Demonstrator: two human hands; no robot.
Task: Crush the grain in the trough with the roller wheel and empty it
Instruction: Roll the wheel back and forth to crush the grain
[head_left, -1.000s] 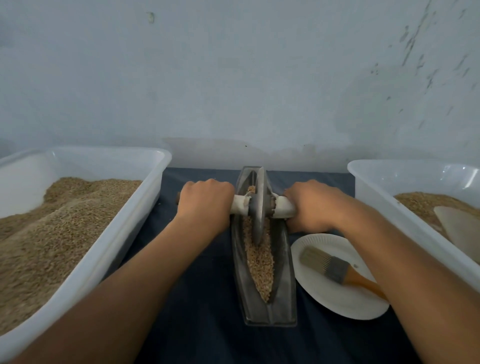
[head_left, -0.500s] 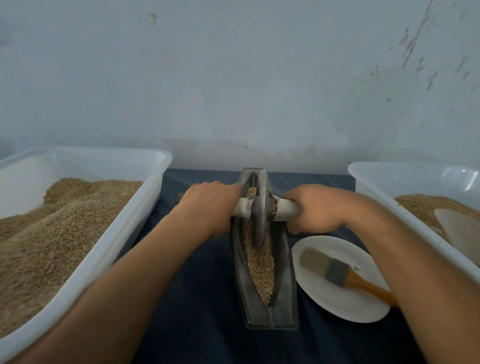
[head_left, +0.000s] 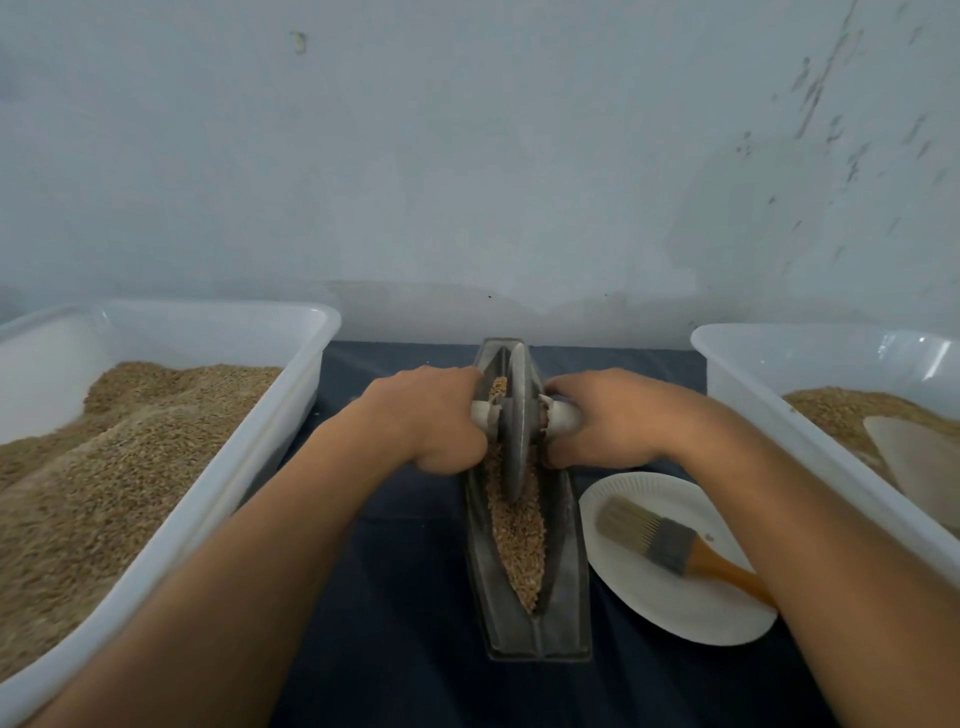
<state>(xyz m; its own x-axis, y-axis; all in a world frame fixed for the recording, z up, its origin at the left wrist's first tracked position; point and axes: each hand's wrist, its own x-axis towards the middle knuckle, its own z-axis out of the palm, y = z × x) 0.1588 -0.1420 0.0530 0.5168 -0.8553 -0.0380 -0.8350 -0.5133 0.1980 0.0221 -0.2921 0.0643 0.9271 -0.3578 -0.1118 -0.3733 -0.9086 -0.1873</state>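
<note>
1. I am seeing my left hand (head_left: 434, 418) closing fully around the pale axle handle on the left side of the grey metal roller wheel (head_left: 516, 423).
2. My right hand (head_left: 605, 418) is wrapping tight around the handle on the right side.
3. The wheel is standing upright in the far half of the long dark metal trough (head_left: 563, 597), at the table's far-middle.
4. Tan grain (head_left: 519, 540) is lying along the trough channel.
5. A white paper plate (head_left: 691, 608) carrying a wooden-handled brush (head_left: 670, 545) is sitting just right of the trough.
</note>
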